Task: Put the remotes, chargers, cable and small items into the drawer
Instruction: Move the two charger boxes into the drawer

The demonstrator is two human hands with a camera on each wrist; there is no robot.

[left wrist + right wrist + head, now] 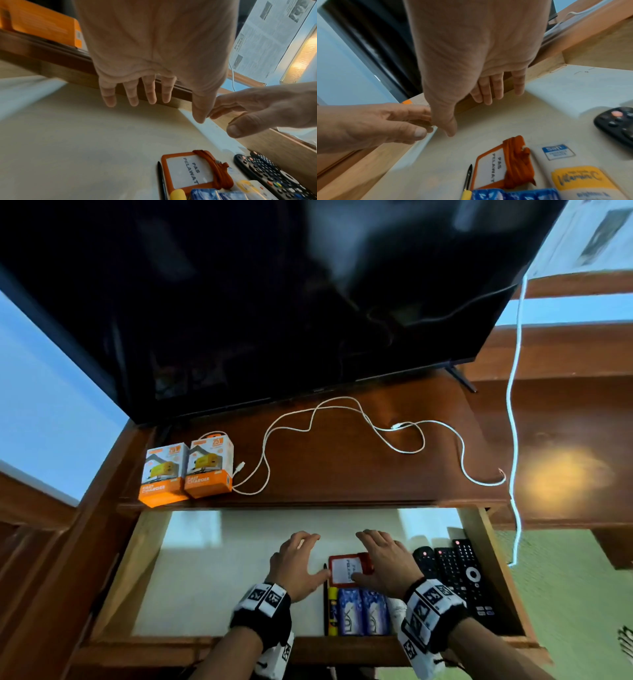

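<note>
The card in the orange badge holder [188, 172], below the thumbs of both hands, reads "PAS PELAWAT". Well beyond the left hand's [297, 563] fingers, two orange charger boxes [186, 469] each read "FAST CHARGER". Other print is too blurred to read.

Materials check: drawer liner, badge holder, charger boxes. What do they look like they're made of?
Drawer liner: smooth pale sheet with a soft sheen, probably laminate or vinyl; can't tell which.
Badge holder: orange frame looks like matte soft rubber or silicone, with a clear glossy plastic window over a printed card.
Charger boxes: printed cardboard, semi-gloss, crisp folded edges.
</note>
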